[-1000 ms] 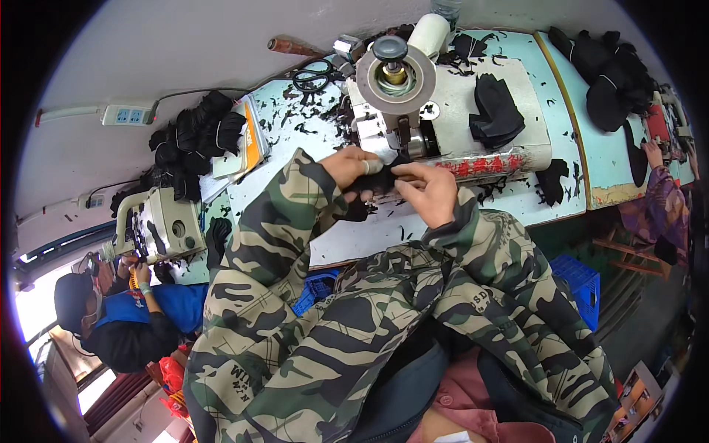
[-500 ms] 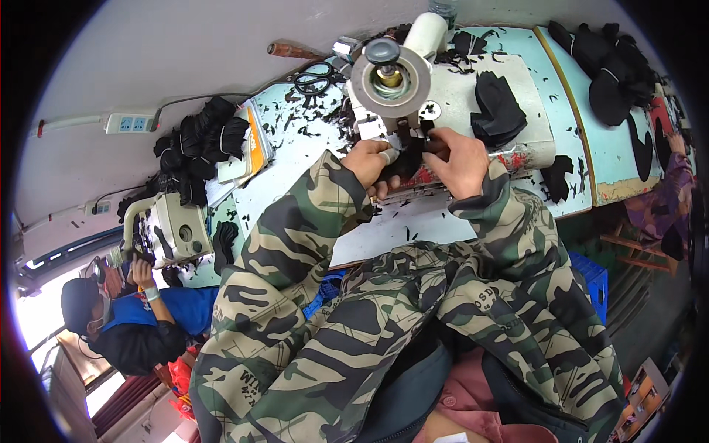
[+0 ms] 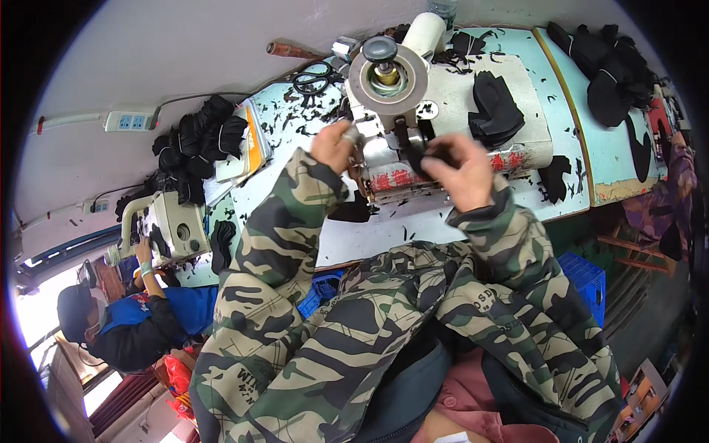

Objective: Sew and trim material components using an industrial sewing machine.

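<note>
A cream industrial sewing machine [image 3: 473,96] with a round metal disc [image 3: 388,80] on top stands on the pale blue table [image 3: 576,125]. My right hand [image 3: 461,173] pinches a black fabric piece [image 3: 425,157] at the machine's front, by the needle area. My left hand [image 3: 334,145] rests against the machine's left side; I cannot tell whether it grips anything. Both arms wear camouflage sleeves. A stack of black cut pieces [image 3: 496,107] lies on the machine's bed.
Black scissors [image 3: 314,76] and a white thread cone [image 3: 425,33] lie at the table's back. A heap of black pieces [image 3: 199,144] sits at left, more at far right [image 3: 609,66]. Another person in blue [image 3: 140,325] works at a second machine [image 3: 173,225]. A blue crate [image 3: 583,277] stands under the table.
Both hands have moved up from the table's front to the machine, the right carrying the black piece up to its front. The view has shifted closer to the machine.
</note>
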